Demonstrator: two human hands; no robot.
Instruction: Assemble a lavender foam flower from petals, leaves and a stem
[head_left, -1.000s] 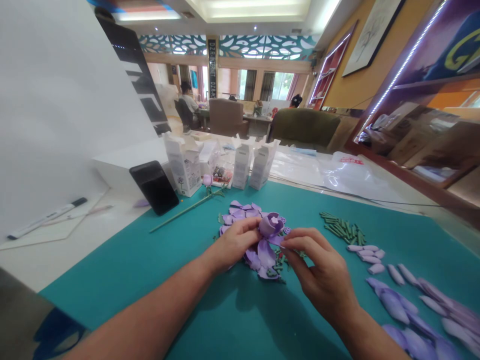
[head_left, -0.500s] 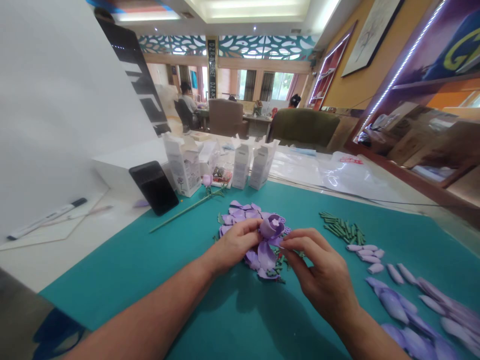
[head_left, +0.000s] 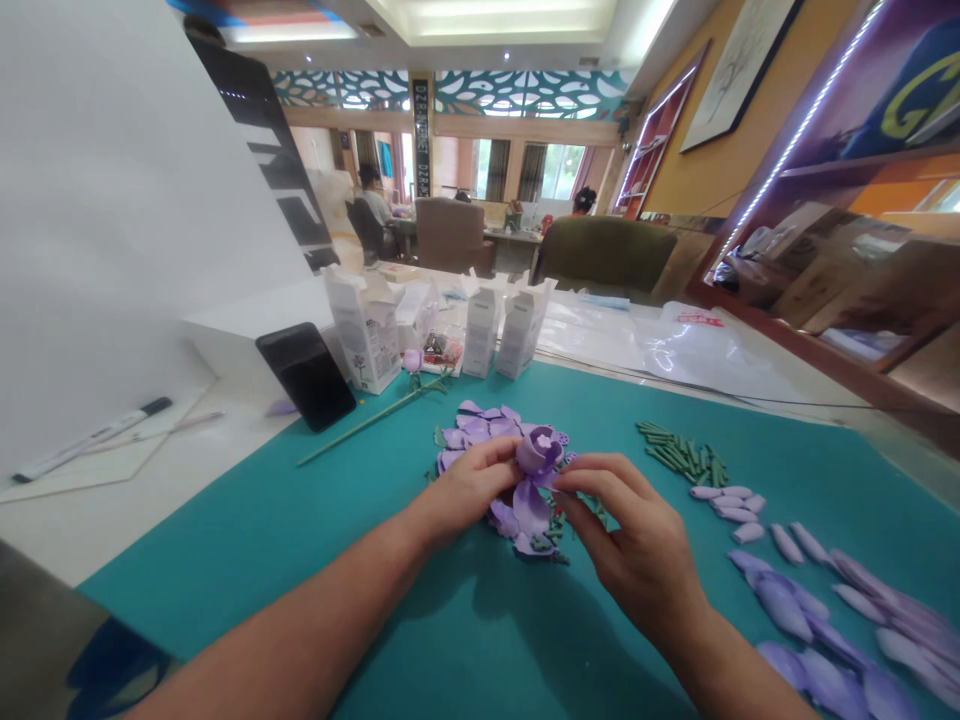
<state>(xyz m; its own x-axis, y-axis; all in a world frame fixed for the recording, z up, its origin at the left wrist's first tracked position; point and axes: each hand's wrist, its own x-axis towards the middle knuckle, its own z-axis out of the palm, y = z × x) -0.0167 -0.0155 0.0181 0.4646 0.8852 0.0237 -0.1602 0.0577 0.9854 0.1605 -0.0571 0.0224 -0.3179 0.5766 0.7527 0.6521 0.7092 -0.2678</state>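
Observation:
A purple flower with cupped petals and a small pale centre is held above the teal mat. My left hand is closed on its left side, thumb and fingers at the petals. On the right, my right hand pinches the edge of a lower petal between thumb and fingertips. Beneath and behind the flower lies a pile of loose purple petals, with small green and red pieces at its lower right. The flower's underside is hidden.
Green pieces, small lilac pieces and larger purple petals lie at right. A long-stemmed flower, a black phone and white boxes stand or lie behind left. Pens are far left. People sit in the background.
The flower and my right hand have shifted very slightly left, with the flower tilted a little differently. Both hands keep their hold. The whole view has moved slightly.

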